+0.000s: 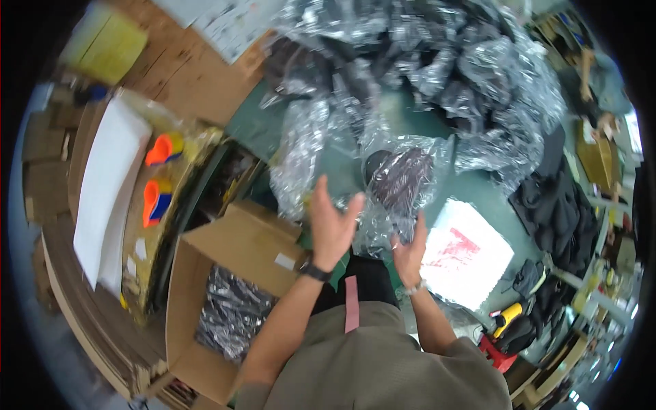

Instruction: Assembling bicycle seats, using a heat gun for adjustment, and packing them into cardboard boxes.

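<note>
My left hand (pixel 332 229) hovers over the near edge of the table, thumb and fingers spread, with nothing in it. My right hand (pixel 409 254) is at the near right corner of a clear plastic bag (pixel 402 179) holding a dark item, its thumb and fingers around that edge. The bag lies on the green table (pixel 393 109); the kind of item inside is hard to make out through the shiny film. Beyond my left hand is another clear bag (pixel 301 147). A large heap of bagged dark items (pixel 478 82) covers the far side.
An open cardboard box (pixel 183 321) at my left holds bagged dark goods (pixel 232 311). Right of the bag lies a white sheet with red marks (pixel 468 253). Dark cloth (pixel 557 212) and a yellow tool (pixel 507 318) are farther right. Orange tape dispensers (pixel 157 201) sit at left.
</note>
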`<state>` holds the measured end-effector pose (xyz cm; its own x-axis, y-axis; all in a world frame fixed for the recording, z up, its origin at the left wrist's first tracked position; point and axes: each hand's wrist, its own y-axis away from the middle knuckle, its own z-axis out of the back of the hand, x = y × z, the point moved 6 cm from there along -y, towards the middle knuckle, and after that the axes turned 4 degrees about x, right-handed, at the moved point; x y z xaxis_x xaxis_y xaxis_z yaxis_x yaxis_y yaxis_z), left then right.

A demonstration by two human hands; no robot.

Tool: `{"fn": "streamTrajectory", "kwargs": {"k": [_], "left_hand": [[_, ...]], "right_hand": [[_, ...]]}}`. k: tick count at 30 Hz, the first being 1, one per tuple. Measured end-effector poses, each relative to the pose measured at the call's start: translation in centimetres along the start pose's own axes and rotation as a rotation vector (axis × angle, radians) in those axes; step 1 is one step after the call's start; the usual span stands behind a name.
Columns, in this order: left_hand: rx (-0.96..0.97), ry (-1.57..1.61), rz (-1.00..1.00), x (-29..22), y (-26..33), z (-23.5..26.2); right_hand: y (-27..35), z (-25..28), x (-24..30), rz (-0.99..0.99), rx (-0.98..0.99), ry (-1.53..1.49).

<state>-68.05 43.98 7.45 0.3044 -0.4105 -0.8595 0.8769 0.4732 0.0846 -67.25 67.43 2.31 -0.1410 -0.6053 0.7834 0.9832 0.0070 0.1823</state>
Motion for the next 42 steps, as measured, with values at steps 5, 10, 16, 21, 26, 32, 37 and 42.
{"fn": "streamTrajectory", "kwargs": {"k": [5, 10, 16, 21, 26, 32, 37, 42], "left_hand": [[0.043, 0.750, 0.241, -2.6, 7.7, 0.3], [0.014, 1.017, 0.548, 3.2, 14.7, 18.1], [-0.157, 0.578, 0.660, 15.8, 26.6, 30.7], [-0.249, 0.526, 0.844, 35.1, 26.9, 17.8], [-0.348, 0.260, 0.832, 42.6, 19.4, 10.0], [0.194, 0.292, 0.661, 44.4, 17.8, 10.7], [0.396, 0.319, 0.012, 22.9, 13.7, 30.3], [-0.538, -0.603, -0.192, 17.7, 0.5, 54.4]], "right_hand": [[8.5, -5.3, 5.3, -0.350, 0.384, -1.293], [17.6, -6.0, 20.9, 1.032, 0.627, -0.134], [15.4, -13.4, 21.0, 0.636, 0.633, 0.073], [16.5, -20.4, 18.6, 0.553, 0.734, 0.302], [18.0, -22.0, 20.1, 0.555, 0.718, 0.321], [18.2, -22.8, 19.9, 0.393, 0.716, 0.455], [15.8, -19.7, 17.3, 0.428, 0.615, 0.487], [16.8, -20.7, 18.9, 0.444, 0.666, 0.438]]}}
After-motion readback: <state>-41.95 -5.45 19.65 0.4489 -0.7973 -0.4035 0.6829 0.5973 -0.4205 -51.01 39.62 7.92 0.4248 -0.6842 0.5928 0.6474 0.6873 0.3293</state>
